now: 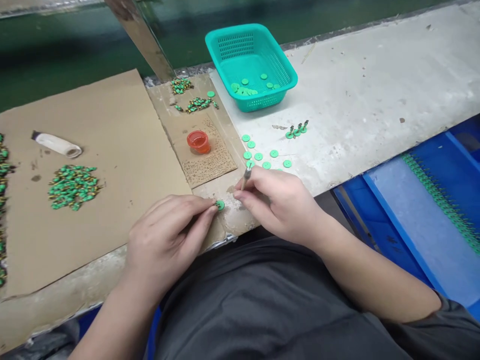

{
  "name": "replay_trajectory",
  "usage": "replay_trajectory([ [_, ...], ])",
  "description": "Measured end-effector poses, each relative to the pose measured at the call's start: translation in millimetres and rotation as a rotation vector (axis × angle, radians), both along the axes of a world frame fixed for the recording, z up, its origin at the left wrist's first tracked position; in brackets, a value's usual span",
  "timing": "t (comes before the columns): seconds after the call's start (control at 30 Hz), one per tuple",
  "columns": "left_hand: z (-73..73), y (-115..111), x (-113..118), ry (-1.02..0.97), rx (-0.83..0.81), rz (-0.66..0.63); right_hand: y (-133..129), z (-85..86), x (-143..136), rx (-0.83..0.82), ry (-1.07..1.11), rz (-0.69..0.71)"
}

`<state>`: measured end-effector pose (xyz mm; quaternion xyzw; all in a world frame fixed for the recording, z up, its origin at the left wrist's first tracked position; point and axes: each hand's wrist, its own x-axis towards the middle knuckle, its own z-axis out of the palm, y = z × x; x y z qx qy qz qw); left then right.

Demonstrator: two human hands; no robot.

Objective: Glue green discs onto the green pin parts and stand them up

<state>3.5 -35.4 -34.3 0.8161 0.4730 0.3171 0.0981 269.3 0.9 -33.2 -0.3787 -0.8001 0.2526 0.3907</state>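
My left hand [168, 225] is closed, its thumb and forefinger pinching at the left edge of a small green disc [221, 205]. A tiny dark bit shows at those fingertips, too small to name. In a pen-like grip, my right hand [279, 200] holds a thin pen-like tool [245, 181] with a pale shaft and a dark metallic upper end. Just beyond it lie several loose green discs [258, 156] with small holes. Farther right, three discs bear small upright dark-topped pieces [297, 131].
A red cup [198, 142] stands on a speckled cardboard piece [210, 170]. Behind is a teal basket [290, 75] with green discs inside. Left, a cardboard sheet [123, 125] carries a white tube [56, 144] and a green-and-gold heap [74, 187]. Blue trays [405, 240] sit lower right.
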Motion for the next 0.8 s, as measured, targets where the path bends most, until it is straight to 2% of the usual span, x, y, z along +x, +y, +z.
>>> replay_trajectory([
  [0.3, -3.1, 2.9, 3.0, 0.011, 0.051, 0.001, 5.2, 11.5, 4.9, -0.077, -0.012, 0.068],
  [0.4, -3.0, 2.6, 3.8, 0.006, 0.058, -0.008, 5.6, 14.3, 5.8, -0.057, -0.059, 0.064],
  [0.63, -2.7, 0.8, 5.5, 0.027, 0.064, -0.007, 1.6, 10.6, -1.0, -0.038, -0.024, -0.005],
  [0.8, 0.1, 1.8, 10.2, 0.003, 0.046, 0.013, -1.0, 7.8, -11.4, 0.027, 0.038, 0.009],
])
